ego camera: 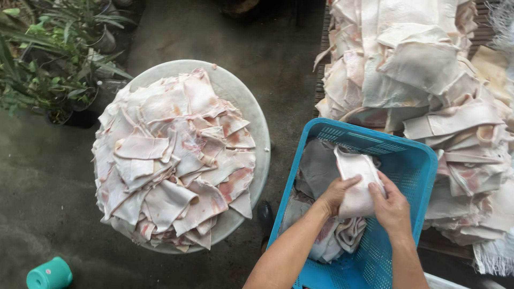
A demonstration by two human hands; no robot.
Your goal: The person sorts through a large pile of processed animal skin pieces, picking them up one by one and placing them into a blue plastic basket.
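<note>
Skin piece (357, 182) stayed folded over the blue basket (412, 160) because our left hand (334, 194) and right hand (392, 207) closed their fingers around it from both sides.

The blue basket (415, 160) runs off the bottom edge. The pale skin pieces (321, 171) inside it are partly hidden behind both hands. The big pile (428, 80) on the right is cut off at the top and side. Most of the round tray (243, 99) is buried under its heap.
</note>
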